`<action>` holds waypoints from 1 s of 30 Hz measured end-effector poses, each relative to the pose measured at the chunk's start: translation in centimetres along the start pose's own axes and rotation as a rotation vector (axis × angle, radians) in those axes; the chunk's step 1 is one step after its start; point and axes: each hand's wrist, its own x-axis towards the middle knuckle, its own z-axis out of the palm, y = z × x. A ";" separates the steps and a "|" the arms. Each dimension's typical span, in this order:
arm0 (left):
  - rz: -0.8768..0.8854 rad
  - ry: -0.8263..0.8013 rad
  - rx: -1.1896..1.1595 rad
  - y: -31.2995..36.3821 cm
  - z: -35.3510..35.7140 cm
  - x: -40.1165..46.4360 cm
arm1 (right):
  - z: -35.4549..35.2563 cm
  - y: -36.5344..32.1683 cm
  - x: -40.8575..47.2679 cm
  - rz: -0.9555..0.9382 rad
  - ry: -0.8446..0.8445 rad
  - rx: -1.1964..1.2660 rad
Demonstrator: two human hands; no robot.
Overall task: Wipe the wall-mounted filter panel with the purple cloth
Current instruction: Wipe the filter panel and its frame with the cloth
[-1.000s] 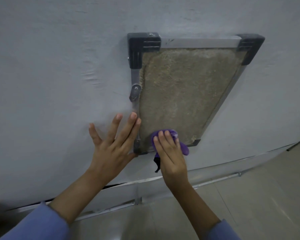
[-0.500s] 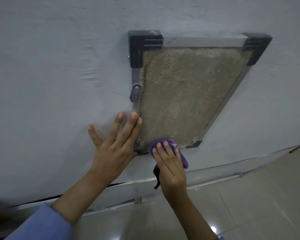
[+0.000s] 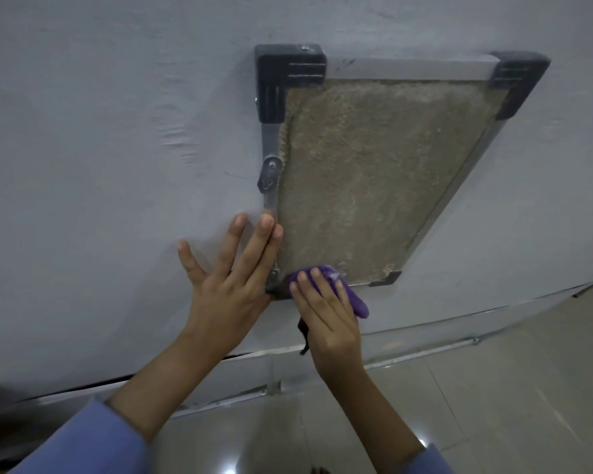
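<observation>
purple cloth (image 3: 355, 297) mostly under right hand (image 3: 329, 316)

Wall (image 3: 100, 148): pale grey, rough paint, rippled patch up and to the left of the left hand. Metal strip (image 3: 425, 354): runs along the wall's foot, below the hands. Floor (image 3: 510, 388): glossy pale tiles, lower right of the right hand.
</observation>
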 end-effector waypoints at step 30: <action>0.025 -0.003 -0.040 -0.2 -0.2 0.1 | -1.2 2.4 -1.8 0.198 -0.035 -0.046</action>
